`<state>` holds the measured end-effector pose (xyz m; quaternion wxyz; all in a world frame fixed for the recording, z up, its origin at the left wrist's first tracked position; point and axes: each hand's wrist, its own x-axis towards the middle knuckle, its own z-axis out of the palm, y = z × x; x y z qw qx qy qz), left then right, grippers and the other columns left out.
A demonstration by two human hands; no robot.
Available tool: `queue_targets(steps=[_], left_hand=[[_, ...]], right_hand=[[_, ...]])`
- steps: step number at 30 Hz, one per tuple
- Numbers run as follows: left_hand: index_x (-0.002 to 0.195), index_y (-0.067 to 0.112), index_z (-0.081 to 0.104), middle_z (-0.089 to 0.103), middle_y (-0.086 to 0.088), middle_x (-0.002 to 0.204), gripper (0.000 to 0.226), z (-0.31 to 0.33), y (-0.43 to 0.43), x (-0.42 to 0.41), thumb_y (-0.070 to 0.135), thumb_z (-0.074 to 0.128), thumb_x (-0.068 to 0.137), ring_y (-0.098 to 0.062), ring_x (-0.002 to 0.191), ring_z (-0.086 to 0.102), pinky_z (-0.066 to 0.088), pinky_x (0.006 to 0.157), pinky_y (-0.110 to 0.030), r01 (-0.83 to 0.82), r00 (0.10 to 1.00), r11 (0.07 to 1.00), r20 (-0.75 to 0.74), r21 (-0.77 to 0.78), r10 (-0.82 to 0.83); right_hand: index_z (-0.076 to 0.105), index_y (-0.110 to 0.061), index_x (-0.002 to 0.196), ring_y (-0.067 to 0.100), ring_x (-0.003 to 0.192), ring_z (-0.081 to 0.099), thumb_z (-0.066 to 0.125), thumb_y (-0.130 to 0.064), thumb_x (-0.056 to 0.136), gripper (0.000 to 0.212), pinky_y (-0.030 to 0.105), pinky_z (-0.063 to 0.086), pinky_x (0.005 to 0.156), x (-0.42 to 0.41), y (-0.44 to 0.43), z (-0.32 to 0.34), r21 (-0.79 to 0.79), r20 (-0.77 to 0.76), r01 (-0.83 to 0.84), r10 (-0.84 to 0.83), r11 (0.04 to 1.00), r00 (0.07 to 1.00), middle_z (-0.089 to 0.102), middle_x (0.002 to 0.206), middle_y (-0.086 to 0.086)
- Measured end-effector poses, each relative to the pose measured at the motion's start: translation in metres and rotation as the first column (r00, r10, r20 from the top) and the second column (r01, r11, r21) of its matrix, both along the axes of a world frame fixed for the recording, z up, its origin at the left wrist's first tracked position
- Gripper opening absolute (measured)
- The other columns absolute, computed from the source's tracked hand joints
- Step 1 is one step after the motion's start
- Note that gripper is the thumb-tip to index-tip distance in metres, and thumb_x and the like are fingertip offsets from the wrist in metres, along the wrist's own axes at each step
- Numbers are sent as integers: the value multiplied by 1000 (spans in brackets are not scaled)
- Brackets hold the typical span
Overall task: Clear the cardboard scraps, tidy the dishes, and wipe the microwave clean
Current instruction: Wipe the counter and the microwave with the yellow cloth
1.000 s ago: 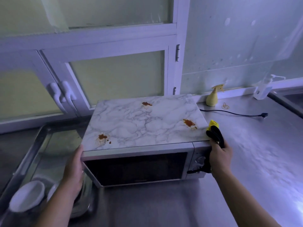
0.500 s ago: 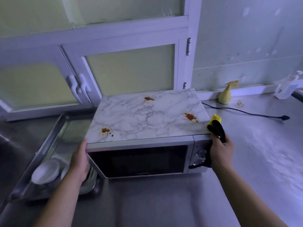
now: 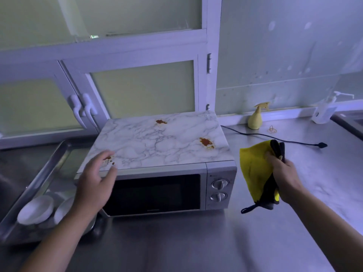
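Hovering over the front left corner of the microwave [image 3: 157, 193], the left grip [image 3: 94, 185] is released, fingers spread and loosely bent, holding nothing; whether the fingertips touch the top cannot be told. The microwave sits at the centre of the frame on a steel worktop [image 3: 196, 242], door closed, with two dials [image 3: 220, 183] on its right-hand panel. Its marble-patterned top [image 3: 157, 146] carries three reddish-brown stains: one near the back edge [image 3: 161, 121], one towards the right edge [image 3: 205, 142], and a spattered one [image 3: 109, 160] just beside the left fingertips.

To the right of the microwave and apart from it, the right grip [image 3: 282, 173] is clenched round a yellow cleaning cloth [image 3: 253, 169] with black trim, which hangs below the fist, a black loop dangling at its lower end.

At the lower left of the frame a metal tray [image 3: 45, 173] lies beside the microwave and holds two white bowls [image 3: 36, 209], partly hidden by the left forearm. Along the back wall at the right stand a yellow spray bottle [image 3: 255, 120] and a clear pump bottle [image 3: 324, 112]. A black power cord runs across the worktop from behind the microwave, its plug [image 3: 322, 145] lying loose, near a rubber band [image 3: 272, 129]. White-framed cabinet doors with paired handles [image 3: 82, 108] fill the upper left.
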<state>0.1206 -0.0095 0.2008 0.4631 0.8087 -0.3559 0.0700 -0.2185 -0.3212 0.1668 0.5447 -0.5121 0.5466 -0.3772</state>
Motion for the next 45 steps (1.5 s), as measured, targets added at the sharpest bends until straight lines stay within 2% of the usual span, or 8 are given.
queue_targets(steps=[5,7,9,12,15,21,33,45], left_hand=[[144,27,46,41,5,151,44,9,-67,-8,25,52,101,-8,139,35,28,110,-26,230,973,906,-117,356,-201],[152,23,36,32,0,158,52,10,-100,-5,29,48,102,-17,146,28,25,116,-33,254,965,859,-182,444,-191],[153,16,36,32,-7,159,54,9,-127,-2,31,46,102,-23,146,29,26,119,-37,219,970,843,-200,491,-136],[139,15,48,43,-10,151,46,-4,-145,-2,36,37,100,-28,137,39,34,112,-41,63,998,798,-13,599,-68],[152,22,34,28,-4,162,56,-20,-144,-2,44,25,102,-23,149,23,21,121,-41,-25,992,755,109,655,-61],[154,24,30,25,-1,163,57,-25,-146,-1,44,23,101,-22,150,21,19,122,-42,-49,986,740,150,671,-71],[159,24,16,8,-5,167,61,-25,-145,-2,43,15,101,-24,154,4,6,125,-42,-15,988,711,119,703,-98],[149,12,25,22,-22,156,59,-22,-152,4,42,16,98,-39,145,17,15,119,-49,-6,973,636,152,771,-174]], right_hand=[[60,-18,86,24,62,53,48,-69,87,53,31,39,59,36,-25,48,-310,-101,-78,49,948,994,57,64,-2],[62,-28,100,22,79,57,50,-55,92,31,31,38,66,70,-30,62,-546,-231,-199,82,814,969,66,94,-7],[59,-38,121,17,100,59,56,-38,96,25,31,43,78,106,-33,71,-605,-400,-440,224,664,889,53,141,-13],[61,-49,124,20,129,55,57,-33,96,32,35,43,104,151,-38,57,-303,-490,-755,584,582,647,53,147,-4],[38,-37,148,21,147,24,42,-51,97,53,41,16,116,176,-46,36,-86,-765,-823,492,561,415,36,157,3],[0,-46,156,15,154,-7,26,-70,94,72,42,-1,122,166,-53,23,0,-923,-927,356,375,144,-2,168,-8],[0,-51,155,16,154,-10,30,-62,100,64,40,-1,124,125,-8,24,-65,-953,-942,260,328,157,-6,168,-7],[-3,-45,156,13,153,-15,34,-58,101,67,34,-8,122,84,78,18,-141,-950,-854,173,502,258,-9,167,-11]])
